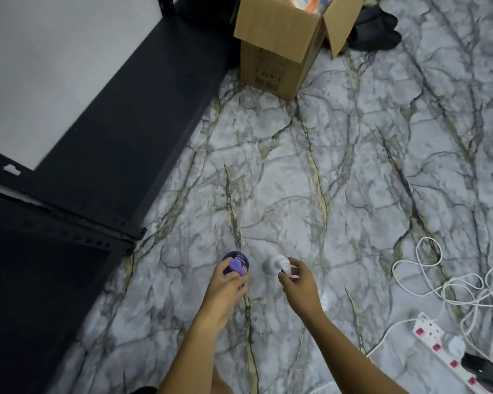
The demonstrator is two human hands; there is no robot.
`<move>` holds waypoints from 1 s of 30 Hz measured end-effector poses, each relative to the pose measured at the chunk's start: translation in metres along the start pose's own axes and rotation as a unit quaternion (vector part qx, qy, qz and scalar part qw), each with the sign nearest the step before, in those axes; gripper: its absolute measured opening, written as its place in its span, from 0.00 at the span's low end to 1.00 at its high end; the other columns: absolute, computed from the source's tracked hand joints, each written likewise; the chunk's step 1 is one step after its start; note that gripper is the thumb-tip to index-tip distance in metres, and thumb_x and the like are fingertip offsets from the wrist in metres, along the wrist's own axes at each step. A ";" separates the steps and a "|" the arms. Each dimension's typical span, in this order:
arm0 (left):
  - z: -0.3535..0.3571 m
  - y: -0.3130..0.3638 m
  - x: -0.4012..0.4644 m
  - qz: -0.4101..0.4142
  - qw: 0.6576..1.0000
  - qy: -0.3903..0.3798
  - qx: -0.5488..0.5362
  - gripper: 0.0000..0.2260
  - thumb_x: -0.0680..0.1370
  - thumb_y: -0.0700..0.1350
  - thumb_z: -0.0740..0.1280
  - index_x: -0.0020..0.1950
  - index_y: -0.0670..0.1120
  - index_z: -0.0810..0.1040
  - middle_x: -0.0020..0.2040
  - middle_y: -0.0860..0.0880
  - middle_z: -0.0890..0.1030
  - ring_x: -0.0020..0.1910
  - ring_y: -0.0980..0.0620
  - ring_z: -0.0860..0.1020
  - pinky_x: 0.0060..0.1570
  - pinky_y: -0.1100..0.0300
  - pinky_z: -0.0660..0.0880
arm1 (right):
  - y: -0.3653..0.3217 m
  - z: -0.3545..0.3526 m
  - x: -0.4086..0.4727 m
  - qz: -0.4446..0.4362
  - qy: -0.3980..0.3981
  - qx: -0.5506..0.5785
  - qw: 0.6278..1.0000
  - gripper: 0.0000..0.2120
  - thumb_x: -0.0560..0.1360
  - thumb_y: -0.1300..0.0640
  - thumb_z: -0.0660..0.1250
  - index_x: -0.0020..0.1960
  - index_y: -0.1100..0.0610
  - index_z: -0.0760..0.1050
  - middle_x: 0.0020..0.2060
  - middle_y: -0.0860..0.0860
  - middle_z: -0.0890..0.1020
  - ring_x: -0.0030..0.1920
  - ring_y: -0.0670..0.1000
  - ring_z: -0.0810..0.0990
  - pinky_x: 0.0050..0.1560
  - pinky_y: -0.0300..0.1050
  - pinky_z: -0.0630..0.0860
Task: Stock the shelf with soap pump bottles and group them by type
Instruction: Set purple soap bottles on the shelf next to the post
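Observation:
A purple soap pump bottle (236,263) is seen from above over the marble-patterned floor, and my left hand (225,282) grips it around the pump neck. Just to its right is a white pump bottle (273,263); my right hand (296,280) pinches its pump head between thumb and fingers. The black metal shelf (103,155) with a pale board runs along the left side, apart from both bottles. An open cardboard box (279,44) stands at the top, with colourful packaging showing inside.
A white power strip (444,351) with red switches and loose white cables (453,282) lie on the floor at the lower right. A dark bundle of cloth (376,29) sits behind the box. Open floor (325,166) lies between my hands and the box.

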State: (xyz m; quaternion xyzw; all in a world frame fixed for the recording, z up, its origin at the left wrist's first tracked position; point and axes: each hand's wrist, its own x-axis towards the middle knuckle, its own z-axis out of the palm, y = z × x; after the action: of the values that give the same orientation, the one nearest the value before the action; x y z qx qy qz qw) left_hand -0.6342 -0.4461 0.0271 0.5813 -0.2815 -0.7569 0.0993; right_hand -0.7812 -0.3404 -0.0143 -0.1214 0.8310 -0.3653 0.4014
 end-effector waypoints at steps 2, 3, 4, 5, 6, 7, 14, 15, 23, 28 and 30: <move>0.001 0.003 -0.003 -0.001 1.000 -0.003 0.010 0.28 0.78 0.31 0.66 0.76 0.46 0.63 0.65 0.38 0.76 0.58 0.48 0.79 0.47 0.61 0.79 | 0.000 0.001 0.002 0.003 0.000 0.016 1.000 0.17 0.77 0.58 0.67 0.66 0.54 0.74 0.54 0.52 0.81 0.49 0.48 0.82 0.46 0.44 0.81; 0.000 0.005 -0.004 -0.004 1.000 -0.004 0.015 0.28 0.78 0.30 0.65 0.76 0.45 0.63 0.64 0.39 0.77 0.57 0.48 0.80 0.47 0.61 0.79 | 0.000 0.000 0.002 0.004 -0.002 0.018 1.000 0.17 0.77 0.57 0.68 0.66 0.54 0.74 0.53 0.53 0.82 0.50 0.49 0.82 0.50 0.48 0.81; 0.000 0.008 -0.006 -0.006 1.000 -0.005 0.019 0.27 0.78 0.30 0.65 0.74 0.46 0.64 0.61 0.40 0.77 0.55 0.48 0.80 0.46 0.60 0.79 | -0.001 0.000 0.002 0.004 -0.005 0.021 1.000 0.17 0.77 0.56 0.68 0.66 0.54 0.74 0.53 0.53 0.82 0.51 0.51 0.82 0.52 0.51 0.81; -0.001 0.010 -0.008 -0.008 1.000 -0.004 0.024 0.25 0.78 0.29 0.64 0.73 0.47 0.65 0.58 0.41 0.78 0.53 0.49 0.80 0.46 0.60 0.79 | -0.002 -0.001 0.002 0.008 -0.010 0.023 1.000 0.17 0.77 0.55 0.68 0.66 0.54 0.75 0.53 0.53 0.82 0.51 0.52 0.82 0.54 0.53 0.81; -0.003 0.013 -0.011 -0.005 1.000 -0.002 0.028 0.24 0.79 0.29 0.63 0.70 0.49 0.66 0.54 0.44 0.79 0.50 0.50 0.80 0.44 0.60 0.79 | -0.003 -0.001 0.002 0.009 -0.014 0.030 0.999 0.17 0.78 0.54 0.68 0.66 0.54 0.75 0.53 0.53 0.82 0.52 0.52 0.82 0.54 0.53 0.81; -0.007 0.016 -0.014 0.000 0.999 0.002 0.034 0.23 0.79 0.28 0.62 0.68 0.50 0.66 0.52 0.46 0.78 0.48 0.51 0.79 0.44 0.61 0.78 | -0.007 -0.001 0.000 0.012 -0.017 0.039 0.999 0.15 0.78 0.55 0.68 0.65 0.54 0.75 0.52 0.53 0.82 0.51 0.53 0.83 0.52 0.51 0.82; -0.038 0.054 -0.046 0.038 0.996 0.056 0.060 0.15 0.79 0.27 0.58 0.57 0.43 0.75 0.49 0.41 0.79 0.45 0.47 0.79 0.42 0.60 0.80 | -0.066 -0.003 -0.016 -0.021 -0.057 0.066 0.996 0.13 0.80 0.63 0.65 0.64 0.58 0.75 0.50 0.56 0.80 0.43 0.52 0.83 0.39 0.40 0.80; -0.043 0.058 -0.051 0.044 0.995 0.064 0.066 0.15 0.78 0.27 0.59 0.59 0.42 0.74 0.51 0.40 0.79 0.46 0.47 0.79 0.44 0.58 0.79 | -0.077 -0.003 -0.018 -0.031 -0.065 0.057 0.996 0.13 0.79 0.63 0.66 0.64 0.59 0.76 0.51 0.57 0.81 0.42 0.52 0.83 0.37 0.38 0.79; -0.084 0.121 -0.137 0.201 0.970 0.134 0.035 0.14 0.70 0.33 0.70 0.54 0.43 0.77 0.40 0.44 0.82 0.38 0.50 0.80 0.33 0.64 0.79 | -0.210 0.015 -0.061 -0.202 -0.173 -0.012 0.964 0.12 0.76 0.61 0.71 0.60 0.58 0.80 0.45 0.51 0.83 0.41 0.45 0.81 0.41 0.38 0.76; -0.114 0.167 -0.206 0.307 0.930 0.202 0.030 0.11 0.76 0.32 0.68 0.57 0.42 0.76 0.39 0.43 0.82 0.35 0.52 0.78 0.36 0.62 0.78 | -0.307 0.032 -0.118 -0.333 -0.208 -0.031 0.919 0.12 0.74 0.61 0.73 0.57 0.53 0.81 0.47 0.46 0.84 0.45 0.42 0.82 0.49 0.39 0.77; -0.124 0.182 -0.237 0.352 0.907 0.229 0.026 0.11 0.76 0.32 0.68 0.56 0.42 0.77 0.38 0.44 0.81 0.34 0.52 0.77 0.37 0.61 0.78 | -0.339 0.038 -0.146 -0.381 -0.216 -0.034 0.898 0.13 0.73 0.60 0.74 0.57 0.52 0.82 0.50 0.46 0.84 0.51 0.46 0.83 0.56 0.45 0.79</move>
State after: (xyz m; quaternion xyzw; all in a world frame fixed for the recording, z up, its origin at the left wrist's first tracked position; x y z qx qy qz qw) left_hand -0.4780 -0.5212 0.3007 0.6044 -0.4570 -0.5112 0.4056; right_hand -0.6893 -0.5265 0.2936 -0.5188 0.6256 -0.4264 0.3969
